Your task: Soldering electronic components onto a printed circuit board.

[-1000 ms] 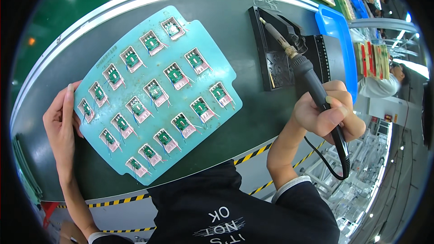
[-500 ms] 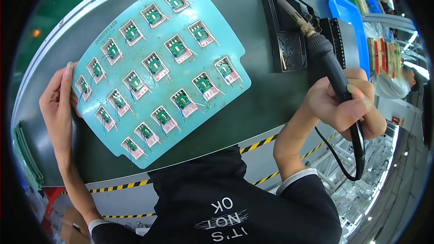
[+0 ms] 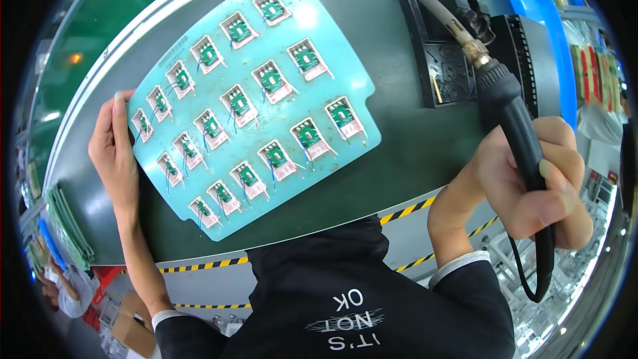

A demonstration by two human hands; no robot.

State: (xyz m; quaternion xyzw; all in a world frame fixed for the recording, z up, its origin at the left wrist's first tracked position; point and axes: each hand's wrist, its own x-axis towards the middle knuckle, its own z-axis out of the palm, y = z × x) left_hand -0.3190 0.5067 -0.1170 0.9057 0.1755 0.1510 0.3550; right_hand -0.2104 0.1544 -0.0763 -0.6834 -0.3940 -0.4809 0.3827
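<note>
My left hand (image 3: 115,143) grips the left edge of a turquoise fixture plate (image 3: 199,116), thumb on top and fingers underneath. The plate lies tilted across the bench. In its cut-outs sit several small green circuit boards (image 3: 271,80) in pale housings, with thin red, blue and white wires sticking out. A soldering iron (image 3: 515,113) with a black handle is held in my right hand (image 3: 538,186), off to the right of the plate. Its metal tip points up and away, over a black stand, touching none of the boards.
The black soldering stand (image 3: 435,86) is on the dark green bench (image 3: 319,203) at the far right, beside a black slotted box (image 3: 525,60) and a blue tray (image 3: 565,73). Green sheets (image 3: 70,226) hang at the left end. A person (image 3: 66,286) is in the lower left background.
The whole view has shifted, so plate, bench and stand appear further right. My right hand sits slightly lower with the soldering iron. My left hand keeps its hold on the plate.
</note>
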